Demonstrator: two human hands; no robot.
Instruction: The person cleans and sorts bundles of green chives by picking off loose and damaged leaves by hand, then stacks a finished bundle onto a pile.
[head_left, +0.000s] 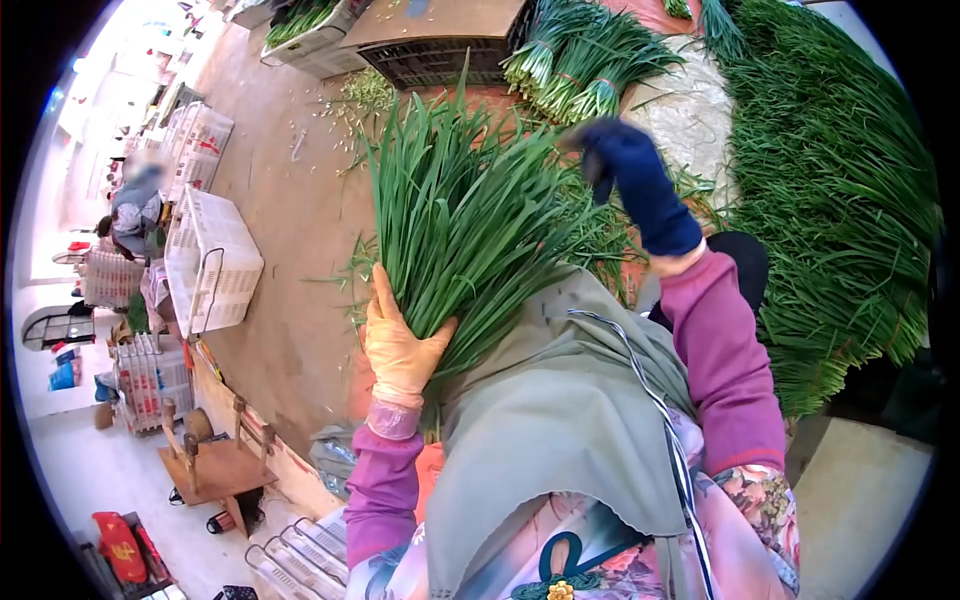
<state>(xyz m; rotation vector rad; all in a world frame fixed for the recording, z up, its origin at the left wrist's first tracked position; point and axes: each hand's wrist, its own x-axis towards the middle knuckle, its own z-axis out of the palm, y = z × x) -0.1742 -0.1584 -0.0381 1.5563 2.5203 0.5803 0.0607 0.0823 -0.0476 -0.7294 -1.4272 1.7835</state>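
Observation:
A large bunch of long green leaves [460, 230] rests across my lap, over the grey-green apron [570, 420]. My left hand [402, 345], in a pale orange glove, is wrapped round the lower left side of the bunch. To the right of the bunch, my right hand [603, 150] is raised in a dark blue glove, apart from the leaves. Its fingers are bent and blurred, and whether they hold anything cannot be made out.
Tied bundles [590, 75] lie at the top beside a dark crate [440, 60]. A big heap of leaves [830, 200] fills the right. White baskets [212, 262], a small wooden stool [215, 470] and another person [137, 210] are at the left.

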